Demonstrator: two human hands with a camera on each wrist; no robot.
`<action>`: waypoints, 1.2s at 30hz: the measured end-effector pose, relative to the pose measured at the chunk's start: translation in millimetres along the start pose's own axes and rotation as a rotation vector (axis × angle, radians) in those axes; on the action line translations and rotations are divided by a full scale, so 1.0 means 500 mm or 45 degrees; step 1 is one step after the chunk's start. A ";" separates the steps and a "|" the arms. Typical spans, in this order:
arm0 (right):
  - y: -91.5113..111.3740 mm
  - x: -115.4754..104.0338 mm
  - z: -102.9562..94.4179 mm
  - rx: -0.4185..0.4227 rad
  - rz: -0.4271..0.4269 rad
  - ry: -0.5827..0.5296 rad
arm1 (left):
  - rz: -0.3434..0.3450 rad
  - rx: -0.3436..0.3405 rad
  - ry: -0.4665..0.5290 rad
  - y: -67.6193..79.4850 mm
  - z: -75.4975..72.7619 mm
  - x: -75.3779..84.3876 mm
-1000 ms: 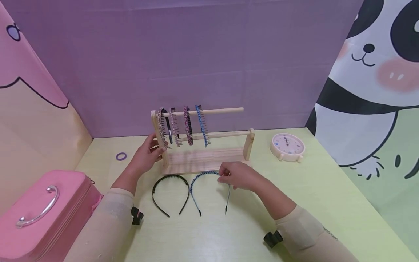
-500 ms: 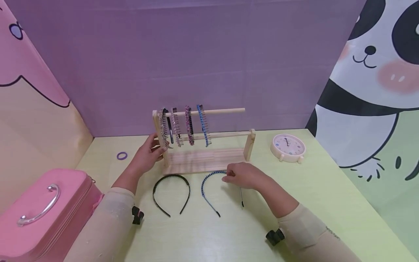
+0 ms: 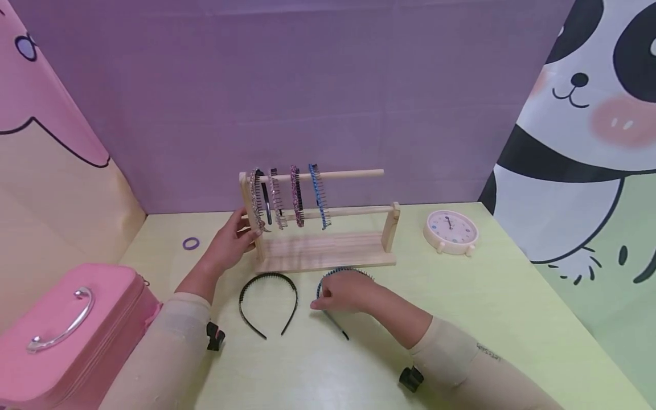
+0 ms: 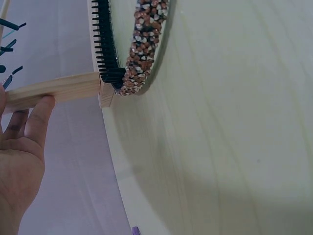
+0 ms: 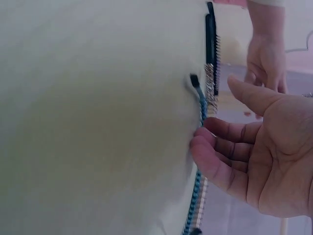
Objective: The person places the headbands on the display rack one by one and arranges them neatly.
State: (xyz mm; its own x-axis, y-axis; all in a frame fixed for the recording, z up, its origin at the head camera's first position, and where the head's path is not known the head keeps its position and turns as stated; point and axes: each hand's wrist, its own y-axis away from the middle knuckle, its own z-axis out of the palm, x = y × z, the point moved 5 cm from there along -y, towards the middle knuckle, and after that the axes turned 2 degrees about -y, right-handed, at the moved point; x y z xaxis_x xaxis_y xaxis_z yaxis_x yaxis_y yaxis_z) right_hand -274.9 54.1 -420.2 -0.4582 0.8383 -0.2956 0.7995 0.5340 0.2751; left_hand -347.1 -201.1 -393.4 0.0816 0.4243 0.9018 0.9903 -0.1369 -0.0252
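A pink case [image 3: 77,336] stood leftmost on the bench [image 3: 287,376]. The left hand [image 3: 230,242] had its fingers clamped on the left post [image 3: 244,185] of the wooden rack [image 3: 325,251]; decorated headbands [image 3: 296,196] hung from the upper rod [image 3: 356,173]. In front lay a black headband [image 3: 271,275], then a blue headband [image 3: 335,324] beneath the right hand [image 3: 345,291], its fingers loosely bent, thumb apart.

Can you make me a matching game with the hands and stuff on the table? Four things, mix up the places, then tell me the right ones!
Things:
1. left hand
2. right hand
3. black headband
4. clock

Places:
A. lying in front of the wooden rack
B. on the table, to the right of the rack
C. gripping the rack's left end
D. hiding part of the blue headband on the table

Right pairs: 1-C, 2-D, 3-A, 4-B
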 end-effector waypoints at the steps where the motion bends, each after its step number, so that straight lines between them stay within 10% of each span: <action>1: -0.001 -0.006 0.002 -0.001 -0.001 0.017 | 0.001 -0.001 0.003 -0.001 -0.001 0.000; 18: 0.026 -0.006 0.013 -0.072 0.045 -0.221 | -0.002 -0.019 0.027 -0.001 -0.001 -0.002; 36: 0.096 0.068 -0.086 0.055 -0.049 -0.630 | 0.012 -0.006 -0.003 0.004 0.001 0.004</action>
State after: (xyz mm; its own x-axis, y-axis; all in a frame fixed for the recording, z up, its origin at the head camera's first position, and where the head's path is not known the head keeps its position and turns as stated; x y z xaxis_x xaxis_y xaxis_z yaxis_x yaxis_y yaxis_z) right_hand -268.9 113.1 -378.0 -0.2567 0.6599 -0.7061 0.8059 0.5494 0.2205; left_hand -344.9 -200.0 -391.7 0.0909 0.4253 0.9005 0.9889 -0.1453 -0.0312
